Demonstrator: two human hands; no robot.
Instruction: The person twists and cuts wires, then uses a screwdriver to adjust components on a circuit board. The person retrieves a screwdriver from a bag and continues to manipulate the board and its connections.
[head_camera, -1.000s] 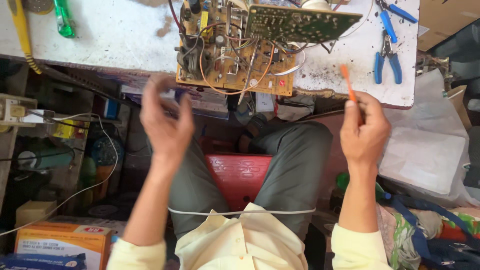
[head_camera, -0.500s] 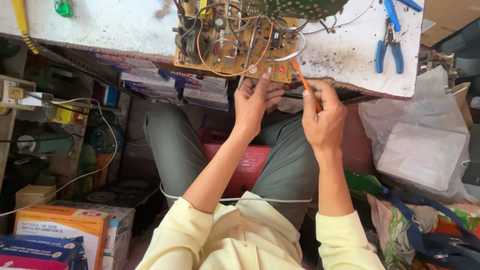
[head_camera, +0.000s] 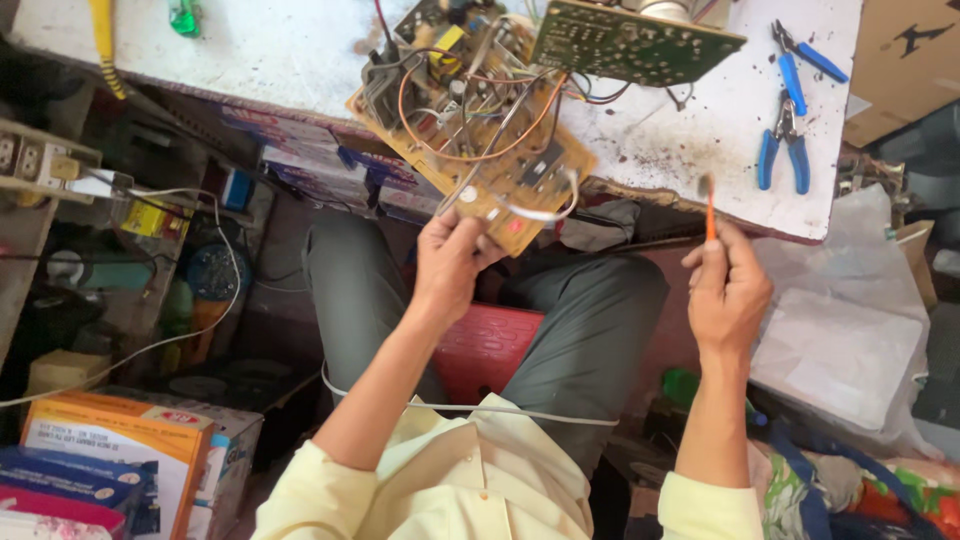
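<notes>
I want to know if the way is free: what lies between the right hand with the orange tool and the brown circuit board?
In the head view, between the right hand and the brown circuit board lie only the bench edge and a dark crumpled cloth under it.

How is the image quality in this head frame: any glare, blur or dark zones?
Head view: the white bench top is brightly lit, almost washed out; the space under it sits in shadow; the left hand on the tan circuit board and the right hand with the orange tool look reasonably sharp.
</notes>
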